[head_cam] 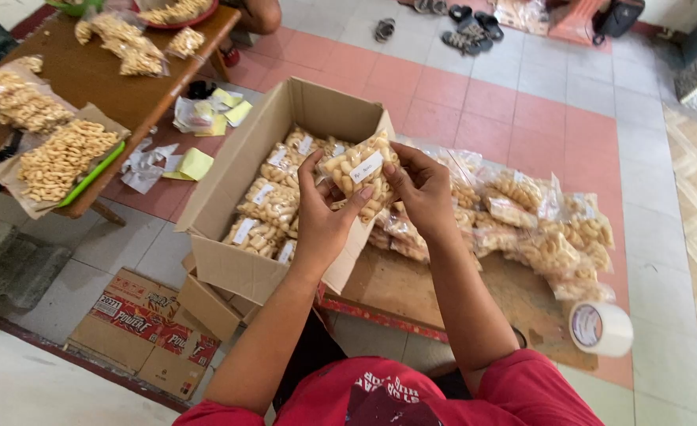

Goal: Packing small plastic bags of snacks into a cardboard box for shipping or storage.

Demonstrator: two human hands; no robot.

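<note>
- Clear plastic snack bag (pixel 362 177), lumpy with pale tan finger-shaped crackers, small white label on front; held at frame centre, above the box's right edge.
- Left hand (pixel 322 211): fingers curled up along the bag's left side, thumb on its front, clamped on the bag.
- Right hand (pixel 419 189): fingers bent over the bag's right and top edge, also gripping it; both hands closed around the one bag.
- Cardboard box (pixel 230 268), plain brown, matte, flaps open, centre-left; holds more labelled bags (pixel 268 201) laid in rows.
- Pile of filled bags (pixel 546 237), crinkly and shiny, right of centre on a worn wooden board (pixel 411 288).
- Tape roll (pixel 601 328), white, round, lower right on the board's edge.
- Brown wooden table (pixel 120 83), upper left, with loose crackers heaped on paper and plastic.
- Flattened printed carton (pixel 139 327), lower left on the tiled floor.
- Red shirt sleeves at the bottom edge.
</note>
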